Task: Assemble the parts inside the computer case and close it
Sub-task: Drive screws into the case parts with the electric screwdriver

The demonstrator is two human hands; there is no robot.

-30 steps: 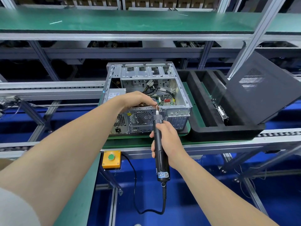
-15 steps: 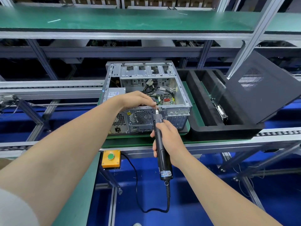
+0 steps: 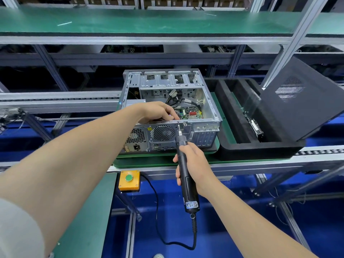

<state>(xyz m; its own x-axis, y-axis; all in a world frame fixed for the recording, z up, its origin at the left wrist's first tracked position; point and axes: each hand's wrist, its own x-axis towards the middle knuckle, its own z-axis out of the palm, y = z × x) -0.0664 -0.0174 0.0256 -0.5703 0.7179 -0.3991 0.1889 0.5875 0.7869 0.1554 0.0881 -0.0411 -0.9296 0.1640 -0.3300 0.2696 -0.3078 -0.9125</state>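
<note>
An open silver computer case (image 3: 206, 125) lies on its side on a green pallet, its rear panel with fan grille facing me and the motherboard and cables showing inside. My left hand (image 3: 158, 112) rests on the case's near top edge, fingers curled over the rim by the screw spot; what they pinch is hidden. My right hand (image 3: 193, 164) grips a black corded electric screwdriver (image 3: 186, 175) held upright, its bit touching the rear rim just right of my left fingertips. The black side panel (image 3: 301, 101) leans tilted at the right.
A black foam tray (image 3: 240, 149) with long slots sits right of the case on the roller conveyor. A yellow box with a green button (image 3: 129, 180) hangs below the conveyor edge. Green shelf (image 3: 149, 23) runs across above. The screwdriver cord loops down over the blue floor.
The screwdriver tip stays at the case's rear rim; my right hand and the tool have shifted only slightly. My left hand keeps its place on the edge.
</note>
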